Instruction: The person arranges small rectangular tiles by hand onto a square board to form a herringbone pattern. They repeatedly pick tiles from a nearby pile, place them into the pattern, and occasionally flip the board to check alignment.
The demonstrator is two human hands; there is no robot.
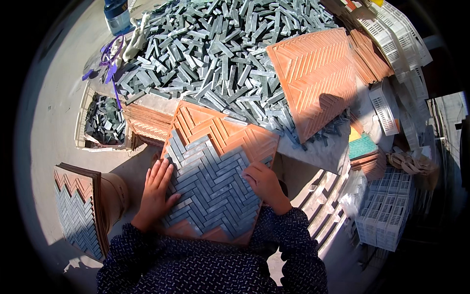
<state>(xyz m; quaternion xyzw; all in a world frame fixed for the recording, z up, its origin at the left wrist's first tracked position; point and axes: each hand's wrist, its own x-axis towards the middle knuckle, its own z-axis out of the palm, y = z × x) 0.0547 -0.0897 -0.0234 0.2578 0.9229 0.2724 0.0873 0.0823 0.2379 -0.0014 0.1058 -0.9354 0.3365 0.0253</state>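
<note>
In front of me lies an orange moulded tray [232,136] with slanted grooves. Grey stone strips [211,182] fill its middle in a herringbone pattern; grooves along its far part are bare. My left hand [157,188] rests open on the tray's left side, fingers spread across its edge and the outer strips. At the right edge of the pattern my right hand [267,185] has its fingers curled together over the strips. What it holds, if anything, is hidden. Beyond the tray spreads a large heap of loose grey strips [215,54].
Another orange tray [318,73] leans on the heap at the right. Stacked filled trays [78,210] stand at the left, near a crate of strips [105,120]. White plastic baskets [387,208] are piled at the right. A blue bottle [116,17] is at the far left.
</note>
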